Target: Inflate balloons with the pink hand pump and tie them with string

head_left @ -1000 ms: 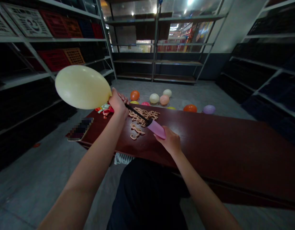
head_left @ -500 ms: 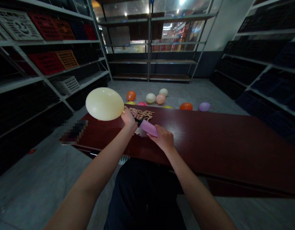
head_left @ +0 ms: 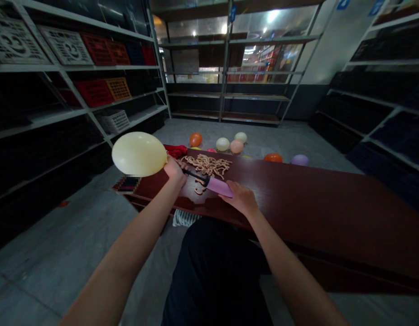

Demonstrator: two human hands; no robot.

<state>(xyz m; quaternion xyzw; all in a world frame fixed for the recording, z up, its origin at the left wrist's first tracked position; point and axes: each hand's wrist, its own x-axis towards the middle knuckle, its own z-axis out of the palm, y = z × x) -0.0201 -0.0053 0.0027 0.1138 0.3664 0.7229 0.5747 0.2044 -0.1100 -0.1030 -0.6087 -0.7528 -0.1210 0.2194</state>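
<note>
Head view: the left hand is closed at the neck of an inflated pale yellow balloon, above the table's left end. Its knuckles cover the join between the neck and the pink-and-black pump, so the nozzle cannot be made out. The right hand, nearer and to the right, wraps the pump's pink barrel; its palm hides the rear end, and some fingers are out of sight underneath. Beyond the pump, tan limp strands lie heaped on the dark red table. A red bundle at the far left is partly covered, its shape unclear. A pixelated patch masks something at the left corner. The far edge cuts off several floor balloons, including an orange balloon to the right.
</note>
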